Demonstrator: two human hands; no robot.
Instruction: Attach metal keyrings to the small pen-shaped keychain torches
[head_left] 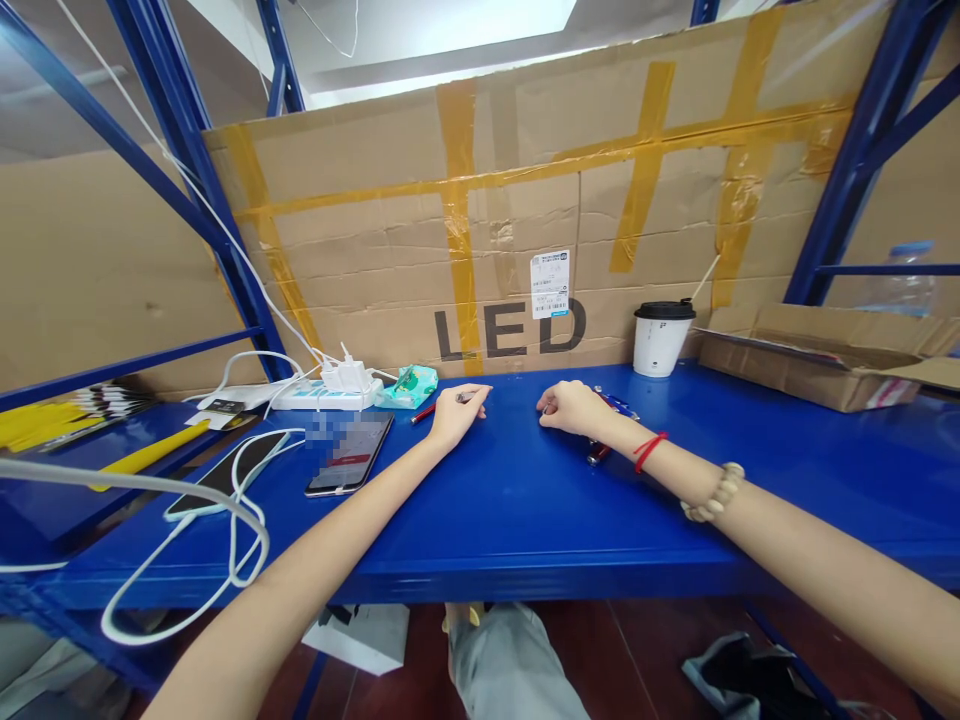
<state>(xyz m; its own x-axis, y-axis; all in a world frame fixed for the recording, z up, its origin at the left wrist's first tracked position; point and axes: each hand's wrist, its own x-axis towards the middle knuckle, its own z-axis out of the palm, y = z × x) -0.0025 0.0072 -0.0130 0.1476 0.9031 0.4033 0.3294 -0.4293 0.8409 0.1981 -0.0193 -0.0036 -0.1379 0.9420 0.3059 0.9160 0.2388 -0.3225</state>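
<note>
Head view, single entry. Landmark: white paper cup with black lid [661,338], standing at the back of the blue metal shelf top [525,510]. Left hand [456,412], well to the left of the cup and nearer me: thumb and forefinger pinched on a small dark piece [465,397], heel of the hand on the shelf. Slim red pen [422,413], further left of the cup, just beside that hand. Right hand [574,407], left of the cup and in front of it: fingers curled inward, and I cannot tell whether they are closed on anything. Blue pens [619,404], in front of the cup, just behind the right hand. Dark red pen [598,455], nearer me than the cup, partly under the right wrist. Black phone with lit screen [350,452] and white power strip [330,395], far left of the cup. Step, as I judge it: fine fingertip work on pen parts, with the two hands apart. A next move would call for a steady pinch and closing the gap between the hands low over the shelf. Hard to make out: what the dark piece is, the inside of the right hand, the blurred phone screen and the hidden end of the dark red pen.
</note>
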